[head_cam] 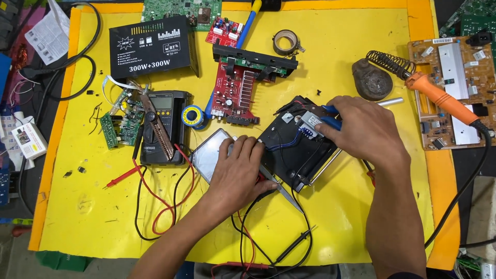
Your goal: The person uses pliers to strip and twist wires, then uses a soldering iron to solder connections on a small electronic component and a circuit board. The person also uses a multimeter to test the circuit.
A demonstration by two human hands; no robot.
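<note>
Head view: the left hand (238,173) lies flat, fingers spread, pressing on the near corner of a black open chassis (297,147) at the middle of the yellow surface (93,217). The right hand (361,129) has its grip closed around blue-handled pliers (326,117) over the chassis's metal component. A black multimeter (164,126) and an orange soldering iron (439,95) lie well apart on either side.

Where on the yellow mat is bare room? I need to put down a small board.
Bare yellow mat lies at the lower left, below the black multimeter and left of its red lead. Another patch sits between the tape roll and the soldering-iron stand. Around both hands, left and right, it is crowded.
</note>
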